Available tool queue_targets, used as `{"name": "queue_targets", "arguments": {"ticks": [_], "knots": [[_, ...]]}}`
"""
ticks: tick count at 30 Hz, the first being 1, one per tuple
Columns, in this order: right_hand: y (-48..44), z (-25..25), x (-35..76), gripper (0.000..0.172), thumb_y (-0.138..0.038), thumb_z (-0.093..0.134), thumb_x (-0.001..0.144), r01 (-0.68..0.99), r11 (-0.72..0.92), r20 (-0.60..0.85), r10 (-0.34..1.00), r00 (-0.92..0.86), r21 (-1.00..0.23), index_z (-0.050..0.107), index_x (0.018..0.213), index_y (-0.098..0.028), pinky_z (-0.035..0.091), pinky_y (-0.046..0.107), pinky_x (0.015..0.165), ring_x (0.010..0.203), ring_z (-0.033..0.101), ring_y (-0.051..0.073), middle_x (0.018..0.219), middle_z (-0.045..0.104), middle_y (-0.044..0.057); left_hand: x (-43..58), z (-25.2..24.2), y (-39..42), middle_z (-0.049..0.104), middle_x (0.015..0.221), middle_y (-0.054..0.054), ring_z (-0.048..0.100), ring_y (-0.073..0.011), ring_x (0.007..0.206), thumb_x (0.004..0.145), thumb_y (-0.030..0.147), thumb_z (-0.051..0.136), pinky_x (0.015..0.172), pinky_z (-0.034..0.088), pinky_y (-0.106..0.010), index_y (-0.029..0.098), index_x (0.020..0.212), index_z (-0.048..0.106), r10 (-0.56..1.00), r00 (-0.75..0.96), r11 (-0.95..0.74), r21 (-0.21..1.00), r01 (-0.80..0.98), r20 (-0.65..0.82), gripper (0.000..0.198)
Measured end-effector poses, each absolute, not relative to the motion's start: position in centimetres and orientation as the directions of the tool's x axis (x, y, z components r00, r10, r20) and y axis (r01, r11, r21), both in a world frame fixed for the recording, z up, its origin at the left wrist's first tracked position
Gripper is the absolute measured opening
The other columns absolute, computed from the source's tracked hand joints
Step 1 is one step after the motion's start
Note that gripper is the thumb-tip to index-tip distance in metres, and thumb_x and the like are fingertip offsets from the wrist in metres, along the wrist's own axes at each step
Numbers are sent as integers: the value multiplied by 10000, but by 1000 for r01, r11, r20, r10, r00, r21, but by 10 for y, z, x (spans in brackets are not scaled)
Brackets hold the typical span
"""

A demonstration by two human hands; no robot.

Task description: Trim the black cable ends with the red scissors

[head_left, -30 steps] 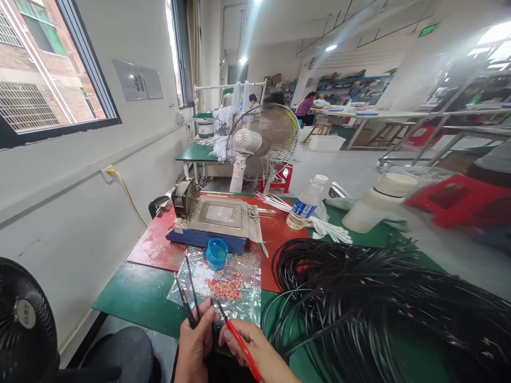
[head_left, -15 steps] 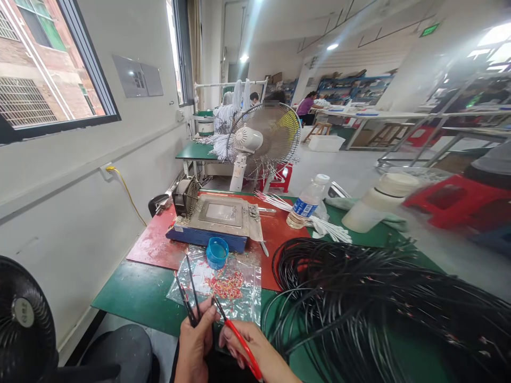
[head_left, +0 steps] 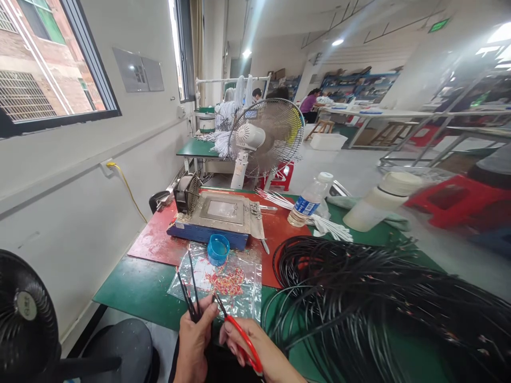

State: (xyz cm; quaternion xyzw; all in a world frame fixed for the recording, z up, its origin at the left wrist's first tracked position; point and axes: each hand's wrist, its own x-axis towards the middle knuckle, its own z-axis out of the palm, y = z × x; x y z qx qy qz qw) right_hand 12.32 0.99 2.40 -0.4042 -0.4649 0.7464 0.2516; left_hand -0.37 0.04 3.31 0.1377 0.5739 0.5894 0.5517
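Observation:
Several black cables (head_left: pixel 192 284) stand up out of my left hand (head_left: pixel 195 338), which is closed around them; their tips are bare and reddish. My right hand (head_left: pixel 249 340) is wrapped round a red-handled cutting tool (head_left: pixel 244 334). The tool's dark jaws meet a cable end beside my left thumb. Beyond the hands lies a clear plastic bag (head_left: pixel 249 268) strewn with small red and yellow bits (head_left: pixel 227 282). A round blue container (head_left: pixel 218 250) stands at the bag's far edge.
Behind the container sits a blue-sided heating plate (head_left: pixel 211 234) with a small fan (head_left: pixel 187 192). A heap of black cables (head_left: pixel 351 282) covers the right side. Further back are a bottle (head_left: pixel 309 202), a white jar (head_left: pixel 377 202) and a large fan (head_left: pixel 267 135). A person (head_left: pixel 309 103) sits far off.
The view has shifted slightly. The red handles appear a little further apart, while both hands stay in nearly the same place with the cables still held.

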Motion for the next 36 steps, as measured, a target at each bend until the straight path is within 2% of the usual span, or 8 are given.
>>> {"name": "queue_targets", "arguments": {"ticks": [5, 10, 17, 24, 31, 36], "knots": [[7, 25, 122, 568, -677, 518, 711, -41, -498, -394, 731, -556, -866, 628, 736, -120, 212, 173, 393, 387, 357, 35, 532, 452, -38, -5, 26, 0, 385, 369, 88, 379, -80, 365, 447, 345, 847, 374, 298, -211, 111, 826, 748, 812, -345, 269, 826, -495, -471, 456], [3, 27, 116, 538, -655, 509, 737, -151, -506, -381, 785, -488, -849, 619, 734, -128, 224, 168, 408, 419, 372, 37, 562, 463, -32, -4, 22, -2, 336, 404, 110, 257, -35, 366, 481, 349, 843, 366, 209, -180, 112, 855, 726, 816, -296, 288, 794, -536, -496, 458], [3, 21, 113, 548, -661, 528, 718, -107, -486, -365, 767, -528, -867, 620, 725, -121, 215, 172, 403, 398, 362, 36, 526, 441, -40, -7, 12, -2, 268, 417, 126, 144, -35, 399, 611, 411, 760, 388, 102, -165, 122, 989, 668, 836, -221, 315, 768, -558, -503, 485], [1, 21, 114, 572, -688, 531, 689, -85, -494, -388, 768, -509, -865, 618, 704, -122, 196, 176, 394, 385, 353, 31, 520, 446, -43, -7, 9, -1, 235, 409, 134, 113, -40, 401, 634, 418, 736, 390, 72, -174, 124, 1035, 642, 846, -191, 332, 772, -542, -498, 507], [0, 23, 114, 566, -678, 529, 700, -98, -509, -396, 762, -512, -855, 631, 720, -121, 195, 173, 397, 395, 360, 34, 527, 452, -36, -8, 6, -2, 259, 425, 125, 112, -31, 403, 641, 420, 734, 377, 79, -173, 126, 925, 647, 856, -157, 338, 763, -551, -492, 417], [1, 23, 114, 554, -657, 535, 714, -106, -509, -395, 768, -505, -854, 628, 730, -111, 206, 170, 400, 397, 358, 34, 525, 437, -37, -11, 9, -2, 243, 416, 135, 114, -33, 407, 600, 418, 766, 380, 76, -169, 122, 975, 650, 852, -183, 331, 775, -538, -491, 491]]}}
